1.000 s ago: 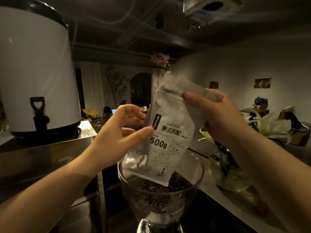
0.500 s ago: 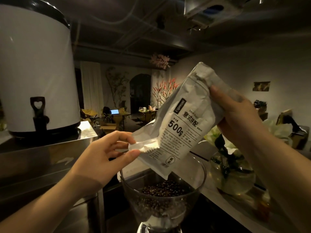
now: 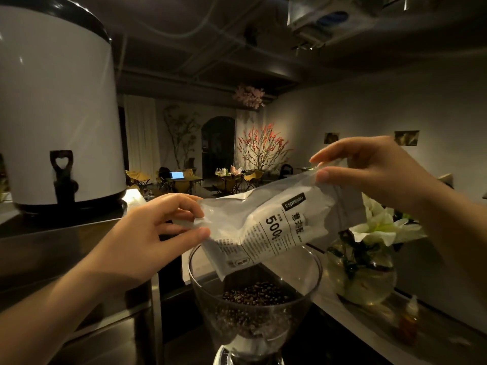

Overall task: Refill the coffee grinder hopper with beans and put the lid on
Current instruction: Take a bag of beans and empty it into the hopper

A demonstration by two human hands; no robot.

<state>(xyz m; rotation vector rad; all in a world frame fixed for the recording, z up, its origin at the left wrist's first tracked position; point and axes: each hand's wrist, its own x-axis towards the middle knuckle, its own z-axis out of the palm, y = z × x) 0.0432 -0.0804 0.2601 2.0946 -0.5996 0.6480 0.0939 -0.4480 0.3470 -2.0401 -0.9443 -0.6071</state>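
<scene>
A white 500 g coffee bag (image 3: pixel 274 227) lies almost flat just above the clear grinder hopper (image 3: pixel 200 280), one corner dipping inside its rim. My left hand (image 3: pixel 158 227) pinches the bag's left edge. My right hand (image 3: pixel 369 167) holds its right end between thumb and fingers. Dark beans (image 3: pixel 253 299) fill the lower part of the hopper. No lid is in view.
A large white insulated dispenser (image 3: pixel 58 114) with a black tap stands on the steel counter (image 3: pixel 66 259) at left. A round glass vase (image 3: pixel 363 272) with white flowers sits close to the hopper's right. A small dropper bottle (image 3: pixel 408 322) stands beyond it.
The bag swung from steeply upended to nearly level as my right hand dropped and moved right. My left hand shifted from the bag's face to pinching its left edge.
</scene>
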